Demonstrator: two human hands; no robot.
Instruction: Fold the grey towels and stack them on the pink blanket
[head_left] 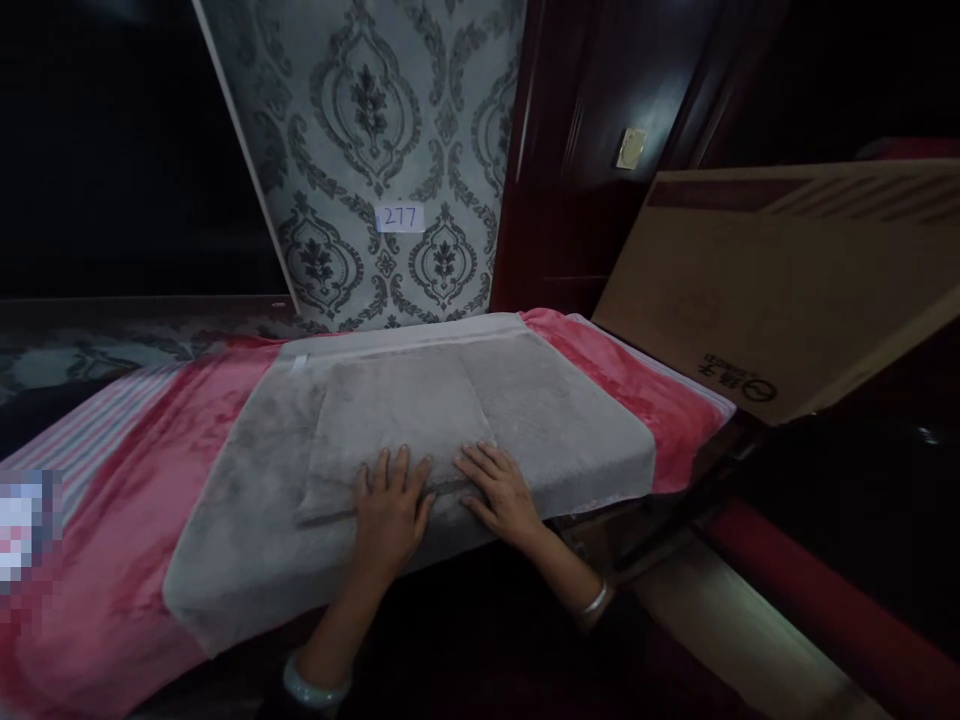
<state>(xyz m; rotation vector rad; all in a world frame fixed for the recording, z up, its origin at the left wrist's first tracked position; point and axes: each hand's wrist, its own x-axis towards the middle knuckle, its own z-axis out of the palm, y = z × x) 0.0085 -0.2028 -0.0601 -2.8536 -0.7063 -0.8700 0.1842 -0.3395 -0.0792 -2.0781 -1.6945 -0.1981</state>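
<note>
A grey plush cloth (pixel 562 410) lies spread over the table, with a small white tag near its far left corner. On its middle is a flat, folded, roughly square layer of the same grey fabric (pixel 397 400); I cannot tell whether it is a separate piece. My left hand (pixel 390 515) rests palm down on the near edge of this layer, fingers spread. Beside it, my right hand (pixel 501 492) lies flat at the layer's near right corner, fingers apart. Neither hand grips anything.
Under the grey cloth is a pink-red plush cover (pixel 217 420) over a striped cloth (pixel 112 410). A large cardboard box (pixel 772 280) stands at the right. Behind are a patterned wall with a paper label (pixel 400 217) and a dark screen (pixel 135 150).
</note>
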